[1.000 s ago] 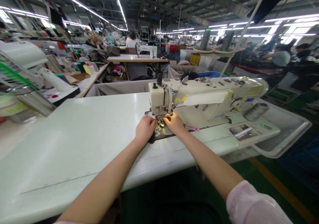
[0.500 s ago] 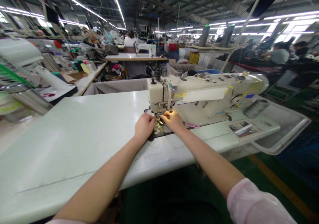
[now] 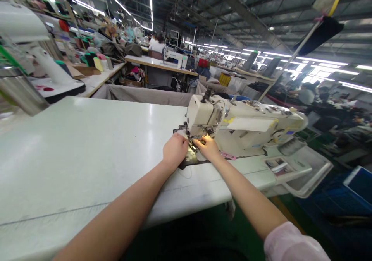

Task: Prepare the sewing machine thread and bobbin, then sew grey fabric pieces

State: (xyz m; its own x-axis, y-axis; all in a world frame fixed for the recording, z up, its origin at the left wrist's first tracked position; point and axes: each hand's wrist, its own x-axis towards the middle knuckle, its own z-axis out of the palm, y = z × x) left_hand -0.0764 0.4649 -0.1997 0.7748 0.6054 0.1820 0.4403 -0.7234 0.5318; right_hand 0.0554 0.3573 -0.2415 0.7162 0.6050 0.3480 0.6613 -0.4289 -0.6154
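A cream sewing machine [image 3: 247, 127] stands on a long white table [image 3: 87, 148]. Under its needle lies a small dark patterned piece of fabric [image 3: 192, 158]. My left hand [image 3: 175, 149] rests on the fabric's left side with its fingers curled and pressed down by the presser foot. My right hand [image 3: 208, 146] is on the right side, fingers pinched together on the fabric right at the needle, lit by the machine's lamp. Both forearms stretch out from the bottom of the view.
A pink-handled tool [image 3: 228, 156] lies by the machine base, and a tray [image 3: 279, 165] with small parts sits to the right. A clear bin [image 3: 314, 176] hangs at the table's right end. Other sewing tables [image 3: 157, 62] and people [image 3: 305, 96] are behind. A metal container [image 3: 20, 92] stands far left.
The camera has swung and tilted, so the machine sits further right and smaller in view. Both hands stay at the needle on the fabric.
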